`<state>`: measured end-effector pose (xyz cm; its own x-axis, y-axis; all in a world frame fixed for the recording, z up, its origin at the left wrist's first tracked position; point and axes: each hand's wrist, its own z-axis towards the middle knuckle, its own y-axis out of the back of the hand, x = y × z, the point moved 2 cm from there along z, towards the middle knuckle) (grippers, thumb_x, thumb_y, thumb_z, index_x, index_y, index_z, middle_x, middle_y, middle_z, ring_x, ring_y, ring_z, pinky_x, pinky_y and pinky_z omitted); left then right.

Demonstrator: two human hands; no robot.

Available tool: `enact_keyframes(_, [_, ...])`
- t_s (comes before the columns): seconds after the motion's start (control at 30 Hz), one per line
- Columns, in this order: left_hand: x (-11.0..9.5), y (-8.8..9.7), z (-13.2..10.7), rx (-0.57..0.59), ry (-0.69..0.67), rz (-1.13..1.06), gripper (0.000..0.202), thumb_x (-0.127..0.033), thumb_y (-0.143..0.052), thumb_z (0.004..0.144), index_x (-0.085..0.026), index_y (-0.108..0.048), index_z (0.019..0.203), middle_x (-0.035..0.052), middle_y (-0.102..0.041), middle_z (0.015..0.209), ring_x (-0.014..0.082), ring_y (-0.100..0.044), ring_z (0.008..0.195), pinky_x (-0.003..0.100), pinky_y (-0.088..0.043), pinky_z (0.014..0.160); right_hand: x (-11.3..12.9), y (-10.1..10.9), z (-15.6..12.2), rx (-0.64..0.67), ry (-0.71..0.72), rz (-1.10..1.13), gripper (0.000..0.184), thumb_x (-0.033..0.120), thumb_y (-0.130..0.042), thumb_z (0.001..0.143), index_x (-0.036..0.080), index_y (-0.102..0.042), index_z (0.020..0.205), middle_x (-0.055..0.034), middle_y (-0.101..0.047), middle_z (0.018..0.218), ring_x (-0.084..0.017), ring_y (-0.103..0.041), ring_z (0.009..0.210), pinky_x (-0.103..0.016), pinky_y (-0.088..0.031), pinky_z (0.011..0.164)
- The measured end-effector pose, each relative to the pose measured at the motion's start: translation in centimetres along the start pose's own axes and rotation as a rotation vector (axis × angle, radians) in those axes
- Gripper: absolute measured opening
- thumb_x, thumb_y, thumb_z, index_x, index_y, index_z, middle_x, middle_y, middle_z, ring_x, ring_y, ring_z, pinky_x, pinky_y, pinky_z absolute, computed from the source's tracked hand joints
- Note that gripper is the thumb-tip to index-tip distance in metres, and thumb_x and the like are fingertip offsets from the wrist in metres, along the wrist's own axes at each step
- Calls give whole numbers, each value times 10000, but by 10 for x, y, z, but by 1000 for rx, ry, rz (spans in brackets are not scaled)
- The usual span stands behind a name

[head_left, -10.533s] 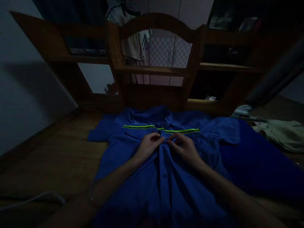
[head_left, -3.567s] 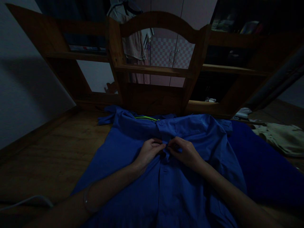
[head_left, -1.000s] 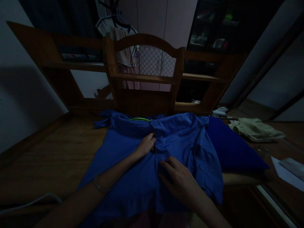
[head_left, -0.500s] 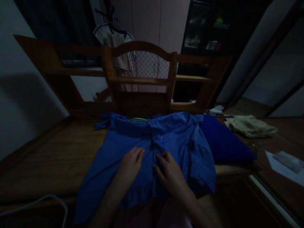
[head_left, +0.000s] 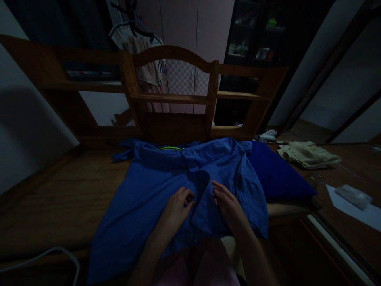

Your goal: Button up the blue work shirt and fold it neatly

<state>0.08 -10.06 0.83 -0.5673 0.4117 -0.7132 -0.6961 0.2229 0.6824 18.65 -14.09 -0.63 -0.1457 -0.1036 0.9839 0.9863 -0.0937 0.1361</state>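
A blue button-up shirt [head_left: 154, 178] lies spread out before me, collar end away from me, with a bright yellow-green strip at its neck. Over the middle of its front, my left hand [head_left: 178, 204] is closed in a pinch on the cloth near the front opening. Close by on the right, my right hand [head_left: 228, 202] has its fingers curled round the other front edge. That front panel is lifted and turned over between the hands. Parts of both sets of fingertips are hidden by cloth and dim light.
The shirt rests on a wooden surface [head_left: 65, 186] below a wooden shelf frame [head_left: 171, 98]. At the right lie a folded dark-blue cloth [head_left: 276, 174], a beige cloth [head_left: 308, 155] and a clear plastic packet [head_left: 354, 196] on white paper. A white cable [head_left: 56, 250] curves at lower left.
My hands have gone from lying over the shirt front to gripping it. The right front panel has been raised and folded back, and the opening gapes. The view has shifted slightly.
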Motion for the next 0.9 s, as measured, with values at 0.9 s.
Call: enact_keyframes(0.9, [-9, -39, -7, -284, 252, -537, 130, -292, -517, 821, -201, -591, 878, 34, -666, 901, 160, -646, 860, 282, -523, 782, 3, -22, -1, -57, -37, -18, 297, 454, -553, 827, 178, -640, 892, -33, -584, 724, -143, -576, 543, -268, -475, 528])
